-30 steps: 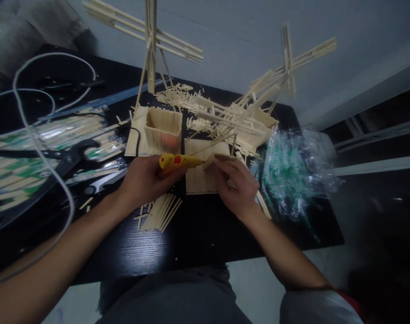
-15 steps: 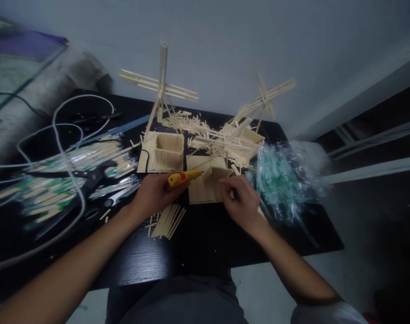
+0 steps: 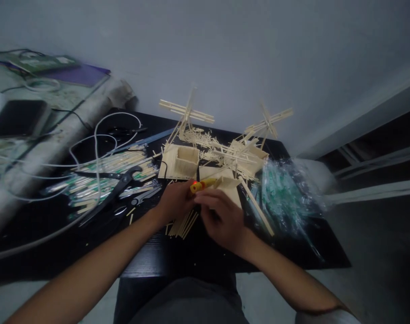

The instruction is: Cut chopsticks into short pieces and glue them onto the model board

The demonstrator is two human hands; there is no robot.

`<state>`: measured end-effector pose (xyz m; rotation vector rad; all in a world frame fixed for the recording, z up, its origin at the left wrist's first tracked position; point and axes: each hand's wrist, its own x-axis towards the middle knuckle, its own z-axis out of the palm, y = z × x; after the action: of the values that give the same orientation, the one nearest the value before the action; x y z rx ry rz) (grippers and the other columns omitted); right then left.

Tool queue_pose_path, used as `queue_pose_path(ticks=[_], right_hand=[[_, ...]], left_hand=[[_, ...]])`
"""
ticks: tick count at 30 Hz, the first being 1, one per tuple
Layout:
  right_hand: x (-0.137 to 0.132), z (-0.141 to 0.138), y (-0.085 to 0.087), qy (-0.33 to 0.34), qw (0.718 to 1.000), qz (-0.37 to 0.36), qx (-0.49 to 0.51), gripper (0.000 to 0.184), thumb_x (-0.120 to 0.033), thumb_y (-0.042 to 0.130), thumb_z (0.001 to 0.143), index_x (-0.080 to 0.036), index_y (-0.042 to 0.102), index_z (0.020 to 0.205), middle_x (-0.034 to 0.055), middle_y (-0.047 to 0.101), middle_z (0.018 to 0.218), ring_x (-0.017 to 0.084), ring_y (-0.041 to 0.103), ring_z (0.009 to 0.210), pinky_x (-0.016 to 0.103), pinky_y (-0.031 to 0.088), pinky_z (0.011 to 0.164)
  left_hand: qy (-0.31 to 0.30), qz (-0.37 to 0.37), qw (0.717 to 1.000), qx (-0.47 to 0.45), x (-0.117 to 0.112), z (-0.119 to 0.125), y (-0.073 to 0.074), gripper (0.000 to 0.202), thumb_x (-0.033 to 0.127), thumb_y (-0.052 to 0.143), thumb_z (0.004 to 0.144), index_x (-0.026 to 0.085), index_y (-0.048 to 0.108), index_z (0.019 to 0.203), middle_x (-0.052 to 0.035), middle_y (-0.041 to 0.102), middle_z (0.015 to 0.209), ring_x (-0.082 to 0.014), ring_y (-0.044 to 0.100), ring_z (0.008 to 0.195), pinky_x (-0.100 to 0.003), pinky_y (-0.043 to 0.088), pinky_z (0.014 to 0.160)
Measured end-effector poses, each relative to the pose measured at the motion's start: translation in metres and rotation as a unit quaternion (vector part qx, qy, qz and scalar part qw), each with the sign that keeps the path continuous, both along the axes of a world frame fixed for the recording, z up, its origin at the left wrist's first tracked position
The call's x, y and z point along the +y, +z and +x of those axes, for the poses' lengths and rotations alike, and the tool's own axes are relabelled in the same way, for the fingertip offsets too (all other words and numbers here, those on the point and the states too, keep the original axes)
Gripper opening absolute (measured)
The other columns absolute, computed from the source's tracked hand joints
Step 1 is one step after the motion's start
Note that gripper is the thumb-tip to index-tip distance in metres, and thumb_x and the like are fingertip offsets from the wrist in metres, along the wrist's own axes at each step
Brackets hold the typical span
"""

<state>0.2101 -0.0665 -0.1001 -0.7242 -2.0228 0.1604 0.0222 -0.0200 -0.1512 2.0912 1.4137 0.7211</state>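
My left hand (image 3: 178, 200) is closed around a yellow pen-shaped tool (image 3: 204, 184) with a glowing red light at its near end. The tool points right, over a wooden panel (image 3: 233, 194) with small upright walls (image 3: 227, 182). My right hand (image 3: 223, 220) is pinched beside the tool's near end, almost touching my left hand; anything between its fingertips is hidden. Below my left hand lies a bundle of thin wooden sticks (image 3: 183, 225). To the upper left stands a wooden model (image 3: 173, 161) with an open box and a cross of sticks above it.
A second stick model (image 3: 250, 153) stands at the back right, near scattered stick pieces (image 3: 198, 137). Clear plastic bags (image 3: 286, 193) lie on the right. Black-handled cutters (image 3: 122, 182), packed sticks (image 3: 90, 182) and a looping white cable (image 3: 96, 148) occupy the left. A long stick (image 3: 259, 209) lies right of the panel.
My right hand has moved left, from the panel's right side to the tool's near end. The tool's light now glows red. The camera view has shifted, so the table appears farther right and lower.
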Motion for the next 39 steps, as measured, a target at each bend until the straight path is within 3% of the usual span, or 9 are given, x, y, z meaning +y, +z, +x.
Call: queue_pose_path(ticks=[5,7,9,11,14,19,23,32,39], right_hand=[[-0.026,-0.077,-0.021,0.140,0.981,-0.029,-0.128,0.022,-0.019,0.064,0.112,-0.010,0.076,0.128,0.0197,0.079,0.147,0.025,0.069,0.149,0.037,0.055,0.131],[-0.036,-0.104,-0.032,0.175,0.958,-0.036,-0.225,0.031,-0.034,0.068,0.115,-0.010,0.077,0.133,0.0192,0.075,0.155,0.027,0.064,0.153,0.041,0.050,0.134],[-0.044,-0.125,-0.038,0.209,0.932,-0.027,-0.296,0.061,-0.058,0.071,0.113,-0.012,0.068,0.153,0.0173,0.071,0.162,0.029,0.062,0.153,0.047,0.051,0.132],[-0.049,-0.140,-0.042,0.211,0.926,-0.012,-0.314,0.072,-0.067,0.069,0.111,-0.012,0.064,0.157,0.0176,0.069,0.163,0.029,0.060,0.152,0.047,0.051,0.128],[-0.053,-0.155,-0.045,0.226,0.921,-0.004,-0.318,0.081,-0.084,0.059,0.107,-0.016,0.068,0.150,0.0162,0.072,0.154,0.030,0.066,0.139,0.046,0.056,0.114],[-0.056,-0.178,-0.047,0.237,0.921,-0.039,-0.308,0.111,-0.105,0.041,0.095,-0.007,0.070,0.138,0.0135,0.080,0.127,0.029,0.070,0.114,0.046,0.058,0.095],[-0.058,-0.194,-0.040,0.259,0.907,-0.067,-0.324,0.103,-0.103,0.040,0.098,-0.011,0.071,0.133,0.0092,0.082,0.125,0.024,0.074,0.104,0.041,0.057,0.084],[-0.061,-0.203,-0.029,0.244,0.898,-0.066,-0.361,0.079,-0.087,0.040,0.112,-0.019,0.075,0.132,0.0038,0.085,0.130,0.027,0.080,0.106,0.046,0.063,0.086],[-0.063,-0.201,-0.031,0.231,0.914,-0.053,-0.330,0.065,-0.075,0.044,0.118,-0.022,0.079,0.128,-0.0020,0.086,0.125,0.023,0.081,0.103,0.041,0.064,0.084]], left_hand=[[-0.005,-0.007,1.000,0.027,-0.004,0.003,0.003,0.024,0.043,0.056,0.114,0.027,0.073,0.112,-0.0028,0.081,0.094,-0.0224,0.081,0.089,-0.032,0.052,0.076],[-0.006,-0.018,0.999,0.047,-0.003,0.005,0.003,0.022,0.045,0.061,0.111,0.026,0.072,0.108,-0.0047,0.082,0.092,-0.0255,0.081,0.087,-0.034,0.052,0.075],[-0.007,-0.027,0.998,0.062,-0.002,0.006,0.002,0.023,0.046,0.063,0.109,0.025,0.072,0.106,-0.0072,0.083,0.092,-0.0279,0.081,0.086,-0.035,0.052,0.075],[-0.009,-0.035,0.997,0.073,0.000,0.006,0.002,0.024,0.047,0.062,0.109,0.024,0.072,0.108,-0.0093,0.084,0.095,-0.0295,0.081,0.089,-0.036,0.053,0.077],[-0.011,-0.045,0.995,0.086,0.001,0.006,0.002,0.025,0.046,0.061,0.110,0.024,0.072,0.111,-0.0106,0.085,0.099,-0.0310,0.082,0.093,-0.037,0.052,0.079],[-0.015,-0.052,0.994,0.099,0.001,0.006,0.003,0.025,0.045,0.060,0.112,0.023,0.072,0.112,-0.0112,0.085,0.101,-0.0318,0.083,0.096,-0.037,0.052,0.080],[-0.023,-0.051,0.993,0.107,0.001,0.006,0.003,0.023,0.045,0.062,0.111,0.023,0.071,0.111,-0.0109,0.085,0.100,-0.0322,0.083,0.096,-0.037,0.052,0.082],[-0.027,-0.048,0.992,0.109,0.002,0.006,-0.001,0.023,0.044,0.062,0.112,0.023,0.071,0.112,-0.0108,0.085,0.101,-0.0316,0.083,0.098,-0.036,0.052,0.082],[-0.029,-0.047,0.992,0.112,0.003,0.006,-0.006,0.025,0.044,0.061,0.112,0.022,0.072,0.113,-0.0103,0.085,0.102,-0.0313,0.083,0.098,-0.035,0.052,0.082]])
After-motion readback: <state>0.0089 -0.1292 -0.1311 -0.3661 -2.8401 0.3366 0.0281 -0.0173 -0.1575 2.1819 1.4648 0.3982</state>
